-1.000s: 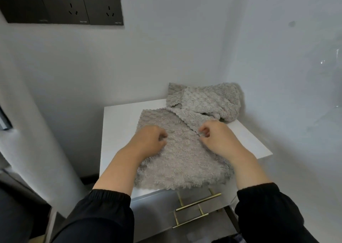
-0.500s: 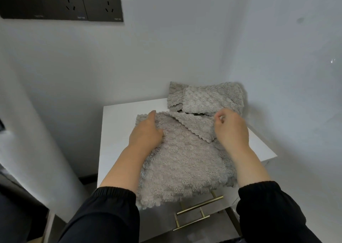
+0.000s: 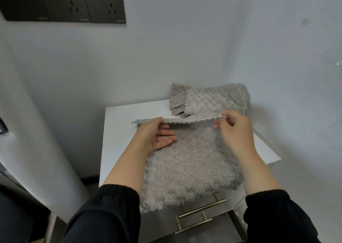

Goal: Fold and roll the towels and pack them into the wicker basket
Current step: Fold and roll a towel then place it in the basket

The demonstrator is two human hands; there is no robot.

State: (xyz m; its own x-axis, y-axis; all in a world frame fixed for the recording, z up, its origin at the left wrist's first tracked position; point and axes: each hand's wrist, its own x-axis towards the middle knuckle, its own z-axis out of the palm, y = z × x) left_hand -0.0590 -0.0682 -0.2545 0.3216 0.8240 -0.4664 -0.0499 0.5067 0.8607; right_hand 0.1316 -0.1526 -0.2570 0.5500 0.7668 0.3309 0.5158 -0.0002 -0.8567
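Towel: we see a grey fluffy towel [image 3: 185,161] flat on the white desk [image 3: 118,124], its near end hanging over the front above the drawer handles [image 3: 201,208].
Left hand: the left hand [image 3: 155,137] holds the far edge [image 3: 185,119] near its left end, with the thumb on top and the fingers [image 3: 166,138] straight underneath.
Right hand: the right hand [image 3: 235,130] pinches the same edge at the right corner, fingers narrow on the cloth.
Key relation: the lifted edge runs left-right between the hands. The rest of the towel lies toward us from the fingers, long axis far-to-near. We judge the fold comes toward us, with both hands equally near.
Other towels: a crumpled heap [image 3: 209,98] sits in the back right corner, just behind the lifted edge.
Container: the wicker basket is not in view, so we can't tell its contents.
Stage: first fold, we judge.
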